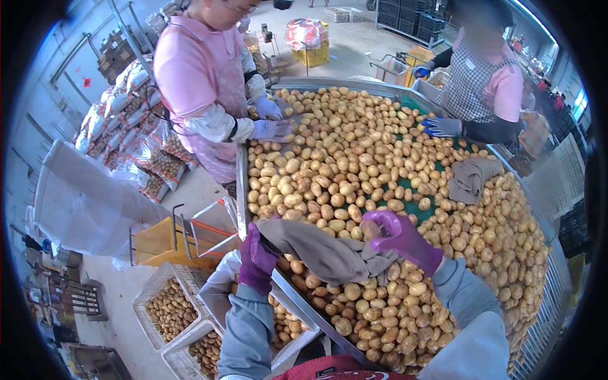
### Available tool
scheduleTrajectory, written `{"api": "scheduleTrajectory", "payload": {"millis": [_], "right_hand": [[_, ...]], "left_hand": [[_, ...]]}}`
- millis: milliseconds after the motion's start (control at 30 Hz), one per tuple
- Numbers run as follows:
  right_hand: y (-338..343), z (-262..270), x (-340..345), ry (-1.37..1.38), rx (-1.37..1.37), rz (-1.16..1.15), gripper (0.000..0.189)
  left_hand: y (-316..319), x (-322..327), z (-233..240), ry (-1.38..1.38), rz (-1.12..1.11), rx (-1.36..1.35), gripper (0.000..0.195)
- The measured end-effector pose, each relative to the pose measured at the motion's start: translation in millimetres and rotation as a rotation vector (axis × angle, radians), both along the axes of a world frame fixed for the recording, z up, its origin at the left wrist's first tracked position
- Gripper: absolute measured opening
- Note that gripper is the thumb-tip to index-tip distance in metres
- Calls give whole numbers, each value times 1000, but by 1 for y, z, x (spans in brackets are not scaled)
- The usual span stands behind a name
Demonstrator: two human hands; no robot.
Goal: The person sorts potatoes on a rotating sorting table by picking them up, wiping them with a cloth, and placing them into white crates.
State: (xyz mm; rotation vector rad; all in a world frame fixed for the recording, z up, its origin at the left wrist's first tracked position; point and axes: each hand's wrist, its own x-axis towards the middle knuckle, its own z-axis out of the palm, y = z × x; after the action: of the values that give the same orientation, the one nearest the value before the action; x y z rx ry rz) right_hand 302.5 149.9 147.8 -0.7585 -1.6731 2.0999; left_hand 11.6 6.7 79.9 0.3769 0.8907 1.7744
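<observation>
Many potatoes (361,161) cover a large metal-edged sorting table in front of me. My left hand (258,259), in a purple glove, grips one end of a grey-brown cloth (316,247) over the near left edge of the table. The rest of the cloth stretches right across the potatoes. At its right end, my right hand (401,237), also in a purple glove, holds one brownish potato (371,230) between thumb and fingers. Another grey-brown cloth (468,183) lies crumpled on the potatoes further right.
The table's metal rim (323,313) runs between me and the potatoes. White crates of potatoes (171,308) stand at lower left, beside a yellow crate (166,242). Two people in pink work at the far side, one with gloved hands (273,128), the other with a blue-grey glove (441,127).
</observation>
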Motion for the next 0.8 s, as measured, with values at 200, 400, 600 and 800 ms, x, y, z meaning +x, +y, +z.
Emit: {"api": "scheduleTrajectory", "payload": {"millis": [200,400,600,800], "right_hand": [[-33,-65,-61,-7,399,122,56],[-60,-70,-118,-170,533,-3,51],[-69,-81,-129,-260,1009,74,57],[-24,-87,-74,-552,1050,11,71]], "left_hand": [[-15,-2,-16,331,-112,33,63],[-26,17,-28,-452,-148,185,65],[-35,38,-77,59,-61,-46,52],[-40,46,-57,-252,40,18,59]]}}
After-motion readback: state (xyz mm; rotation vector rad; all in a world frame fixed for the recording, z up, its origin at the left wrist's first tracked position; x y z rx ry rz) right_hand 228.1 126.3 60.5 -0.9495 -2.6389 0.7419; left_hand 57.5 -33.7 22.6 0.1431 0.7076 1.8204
